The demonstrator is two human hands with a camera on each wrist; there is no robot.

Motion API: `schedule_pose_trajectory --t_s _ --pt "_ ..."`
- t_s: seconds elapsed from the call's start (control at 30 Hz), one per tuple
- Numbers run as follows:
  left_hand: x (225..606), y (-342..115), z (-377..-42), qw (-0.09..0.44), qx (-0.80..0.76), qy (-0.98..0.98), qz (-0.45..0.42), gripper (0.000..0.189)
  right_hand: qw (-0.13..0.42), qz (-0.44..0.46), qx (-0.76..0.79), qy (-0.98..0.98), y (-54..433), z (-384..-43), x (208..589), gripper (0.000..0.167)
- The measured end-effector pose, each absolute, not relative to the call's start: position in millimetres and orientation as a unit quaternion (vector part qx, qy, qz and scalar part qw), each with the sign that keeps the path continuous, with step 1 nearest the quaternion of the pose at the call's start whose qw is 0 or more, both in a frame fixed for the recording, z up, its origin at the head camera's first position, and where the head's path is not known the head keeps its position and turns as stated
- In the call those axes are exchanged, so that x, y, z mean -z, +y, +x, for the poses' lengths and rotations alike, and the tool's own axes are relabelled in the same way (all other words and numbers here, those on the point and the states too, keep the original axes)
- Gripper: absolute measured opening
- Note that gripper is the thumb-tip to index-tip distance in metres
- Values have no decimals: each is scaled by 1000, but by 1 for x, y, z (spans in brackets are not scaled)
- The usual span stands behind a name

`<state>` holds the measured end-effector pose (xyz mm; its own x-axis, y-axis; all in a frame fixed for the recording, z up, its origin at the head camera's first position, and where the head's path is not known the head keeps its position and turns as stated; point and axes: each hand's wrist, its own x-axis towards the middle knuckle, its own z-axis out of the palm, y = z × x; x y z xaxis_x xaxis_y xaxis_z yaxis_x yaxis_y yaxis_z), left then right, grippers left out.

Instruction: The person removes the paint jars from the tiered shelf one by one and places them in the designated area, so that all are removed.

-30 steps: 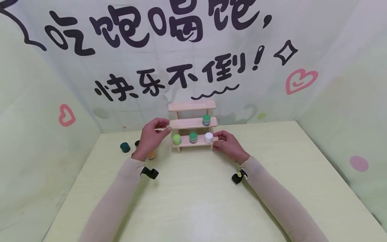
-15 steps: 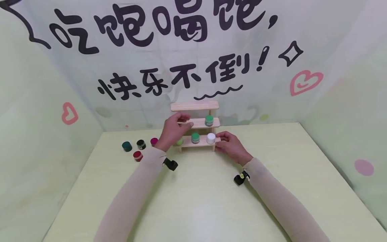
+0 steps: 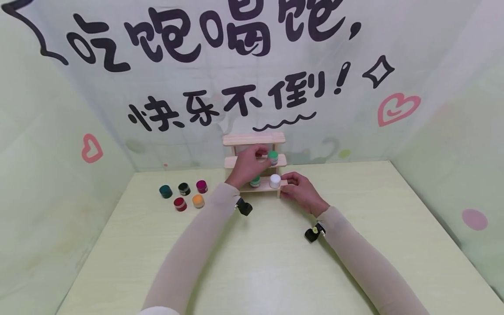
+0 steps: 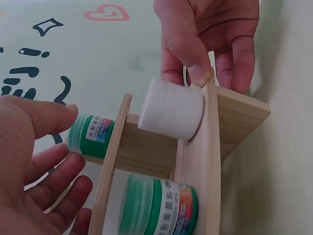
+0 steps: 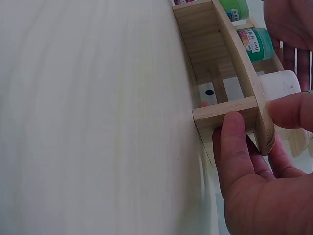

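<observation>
A small three-tier wooden display stand (image 3: pixel 253 139) stands against the back wall. My left hand (image 3: pixel 248 167) is at its middle tier, thumb and a fingertip on either side of the lid of a green paint jar (image 4: pixel 95 134), which sits on that tier. With thumb and fingers my right hand (image 3: pixel 302 194) grips the right end of the bottom tier, as the right wrist view (image 5: pixel 259 161) shows. On that tier are a white jar (image 3: pixel 275 180) and another green paint jar (image 3: pixel 255 182). A light green jar (image 5: pixel 234 10) is hidden by my left hand in the head view.
Left of the stand, several paint jars are on the table: teal (image 3: pixel 166 191), black (image 3: pixel 183 189), magenta (image 3: pixel 201 187), red (image 3: pixel 180 204) and orange (image 3: pixel 198 201). A printed cloth backdrop (image 3: pixel 220 65) encloses the table's back and sides.
My left hand has moved right across the stand, from its left side to the green jar on the middle tier. My right hand keeps its grip on the stand's right end.
</observation>
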<state>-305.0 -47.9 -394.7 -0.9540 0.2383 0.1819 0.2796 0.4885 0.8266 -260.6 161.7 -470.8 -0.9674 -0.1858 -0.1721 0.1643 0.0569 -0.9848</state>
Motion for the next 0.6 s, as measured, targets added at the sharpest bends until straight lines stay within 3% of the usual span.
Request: schedule_pose_trajectory --t_s 0.37,0.6 --pt "404 -35 -309 36 455 -877 -151 32 129 -7 688 714 162 -259 469 40" --pt "402 -39 -306 34 477 -864 -157 33 128 -14 689 713 164 -259 469 41"
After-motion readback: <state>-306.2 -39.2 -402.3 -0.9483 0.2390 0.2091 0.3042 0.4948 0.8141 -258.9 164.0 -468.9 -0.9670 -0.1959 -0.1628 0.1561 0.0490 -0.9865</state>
